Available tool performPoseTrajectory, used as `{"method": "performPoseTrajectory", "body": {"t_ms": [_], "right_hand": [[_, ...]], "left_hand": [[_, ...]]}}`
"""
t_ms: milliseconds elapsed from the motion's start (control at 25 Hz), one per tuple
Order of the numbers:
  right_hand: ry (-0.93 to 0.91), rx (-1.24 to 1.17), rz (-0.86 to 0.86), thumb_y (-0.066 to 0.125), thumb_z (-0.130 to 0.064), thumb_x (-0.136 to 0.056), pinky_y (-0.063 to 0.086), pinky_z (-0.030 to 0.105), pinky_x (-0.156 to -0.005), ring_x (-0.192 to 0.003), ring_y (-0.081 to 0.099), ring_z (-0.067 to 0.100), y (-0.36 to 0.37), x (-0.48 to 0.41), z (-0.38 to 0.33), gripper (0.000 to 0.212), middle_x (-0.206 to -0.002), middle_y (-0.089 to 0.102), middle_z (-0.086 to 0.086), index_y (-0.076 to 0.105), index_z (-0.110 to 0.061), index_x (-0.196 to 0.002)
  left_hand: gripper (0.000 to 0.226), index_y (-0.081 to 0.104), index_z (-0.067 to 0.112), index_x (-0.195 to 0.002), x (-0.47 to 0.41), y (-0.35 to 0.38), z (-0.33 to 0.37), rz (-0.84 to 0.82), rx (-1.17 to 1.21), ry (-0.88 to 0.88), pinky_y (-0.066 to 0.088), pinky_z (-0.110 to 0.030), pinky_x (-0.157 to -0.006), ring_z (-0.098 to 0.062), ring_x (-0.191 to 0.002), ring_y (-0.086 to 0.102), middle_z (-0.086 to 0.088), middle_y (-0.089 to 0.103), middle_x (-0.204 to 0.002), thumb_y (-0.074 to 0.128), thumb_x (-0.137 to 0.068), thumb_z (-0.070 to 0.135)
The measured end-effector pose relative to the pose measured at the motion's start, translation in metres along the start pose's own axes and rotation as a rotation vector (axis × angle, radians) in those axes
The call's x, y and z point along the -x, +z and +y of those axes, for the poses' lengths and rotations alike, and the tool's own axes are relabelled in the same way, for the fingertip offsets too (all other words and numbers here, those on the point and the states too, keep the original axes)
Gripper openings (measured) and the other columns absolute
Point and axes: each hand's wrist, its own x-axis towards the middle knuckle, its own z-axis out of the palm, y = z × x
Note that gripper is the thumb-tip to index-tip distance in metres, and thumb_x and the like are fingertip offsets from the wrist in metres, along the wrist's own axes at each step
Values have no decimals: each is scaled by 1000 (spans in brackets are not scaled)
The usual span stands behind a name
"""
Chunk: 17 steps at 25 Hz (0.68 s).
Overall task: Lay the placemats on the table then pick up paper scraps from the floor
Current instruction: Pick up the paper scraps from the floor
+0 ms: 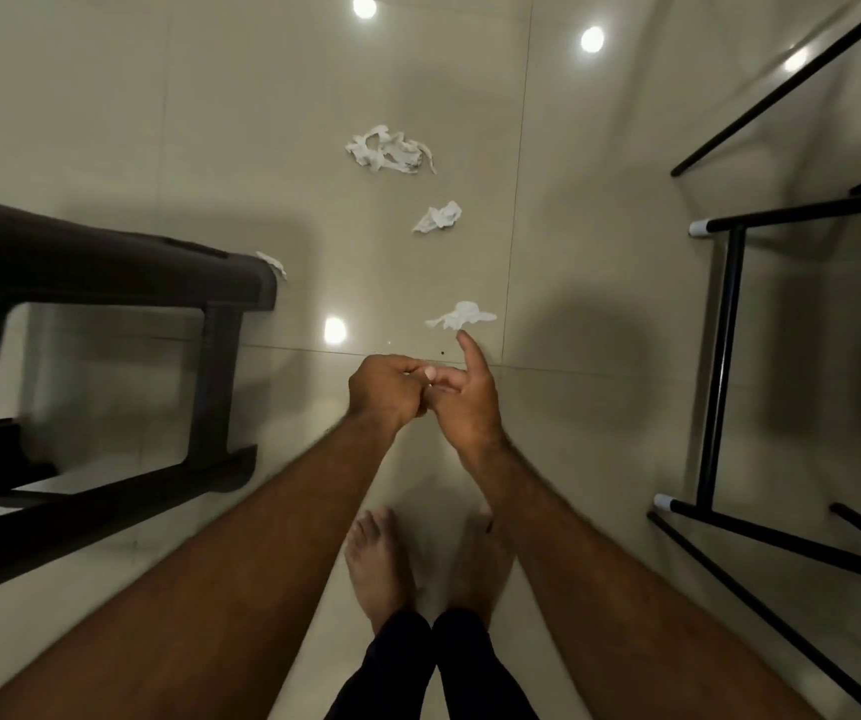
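Observation:
Several white crumpled paper scraps lie on the glossy beige floor: a large tangled bunch (389, 150) farthest away, a smaller wad (439, 216), a flat torn piece (462, 315) nearest me, and one bit (272, 262) tucked against the chair's corner. My left hand (384, 389) is closed in a fist above the floor and touches my right hand (470, 402). The right hand's index finger points up toward the nearest piece, its tip just short of it, and the other fingers are loosely curled. A small pale spot shows between the hands; I cannot tell if it is paper.
A dark plastic chair (106, 272) stands at the left. Black metal table legs (719, 356) with white end caps stand at the right. My bare feet (381, 558) are on the tiles below the hands. Ceiling lights reflect off the floor.

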Motion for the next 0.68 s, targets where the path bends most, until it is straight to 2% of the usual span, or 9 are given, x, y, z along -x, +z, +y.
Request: {"method": "performPoseTrajectory", "body": {"t_ms": [80, 160, 280, 360, 480, 600, 680], "right_hand": [[-26, 78, -30, 60, 9, -85, 51, 32, -101, -101, 70, 7, -5, -7, -7, 83, -96, 77, -7, 30, -26, -153], [-81, 199, -36, 51, 14, -82, 46, 29, -105, -105, 68, 5, -11, -19, -11, 80, -92, 77, -12, 36, -22, -151], [-83, 370, 93, 50, 6, -83, 54, 30, -92, -97, 69, 9, -20, -48, -16, 60, -95, 75, -10, 56, -21, -136], [-130, 620, 162, 50, -2, -83, 52, 29, -90, -102, 66, 20, -26, -76, -13, 48, -106, 72, -2, 63, -20, -126], [-143, 923, 183, 58, -19, -86, 48, 34, -88, -108, 59, 30, -25, -124, -3, 36, -118, 62, 8, 60, -18, -123], [-167, 1093, 166, 68, -36, -85, 51, 38, -79, -105, 56, 34, -8, -159, 13, 45, -119, 53, 10, 54, -17, -123], [-151, 1207, 141, 71, -34, -84, 50, 36, -72, -107, 52, 33, 2, -171, 23, 52, -125, 48, 9, 50, -22, -130]], "left_hand": [[18, 78, 21, -77, -3, -9, 12, 1, 18, -27, 65, -37, -77, -22, -76, 76, -4, 77, -81, 78, -86, 5], [24, 78, 17, -75, -13, -15, 21, 8, 17, -45, 64, -41, -79, -26, -78, 75, -11, 77, -85, 75, -82, -6], [19, 77, 2, -98, -35, -20, 23, 8, -35, -44, 64, -44, -81, -24, -76, 70, -20, 77, -101, 62, -90, -6], [17, 76, 1, -98, -53, -22, 17, 22, -72, -45, 63, -47, -82, -29, -80, 73, -20, 76, -101, 60, -91, -2], [16, 76, 8, -90, -80, -26, 7, 36, -146, -48, 61, -52, -85, -36, -94, 74, -17, 77, -97, 61, -90, 2], [20, 77, 7, -94, -100, -29, -1, 33, -200, -46, 59, -52, -89, -37, -97, 73, -14, 76, -94, 58, -91, 1], [24, 76, 1, -102, -110, -32, -4, 25, -238, -51, 59, -48, -90, -35, -93, 70, -13, 73, -94, 54, -93, 2]]}}
